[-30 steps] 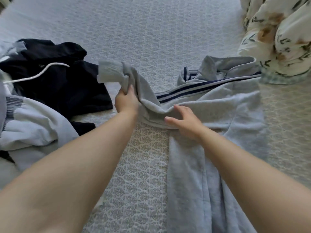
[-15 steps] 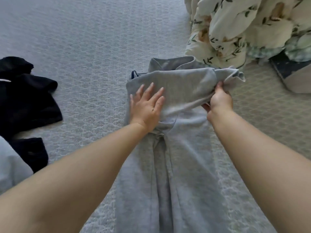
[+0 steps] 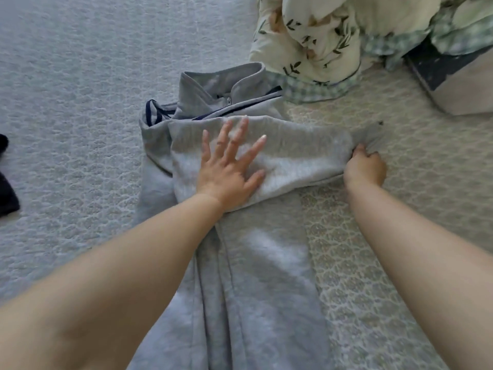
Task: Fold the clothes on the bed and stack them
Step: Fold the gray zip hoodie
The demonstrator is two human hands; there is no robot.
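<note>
Grey sweatshirt [image 3: 256,263] is laid out lengthwise down the middle of the bed [image 3: 80,102], collar end pointing at the far side and the body running back toward you at the near edge; it's the one with navy stripes up by the collar and a little zip pull showing there. One sleeve [image 3: 293,153] is folded straight across the chest, running left to right, with its end sticking out past the right side of the body onto the bedspread.

Your left hand [image 3: 229,172] is flat on that folded sleeve, fingers straight and spread wide, palm pressing the fabric down; nothing gripped there. Your right hand [image 3: 365,166] has the cuff [image 3: 373,134] bunched up in curled fingers, just off the right side of the sweatshirt, low against the bedspread; both forearms come in from the near edge.

Other stuff: a dark garment [image 3: 6,188] is poking in at the left edge of the bed, well apart from the sweatshirt; a rumpled floral duvet [image 3: 314,38] with a green check underside is heaped at the far right corner, just beside the collar; something dark and boxy [image 3: 440,68] sits past it at the far right, can't tell what it is.
</note>
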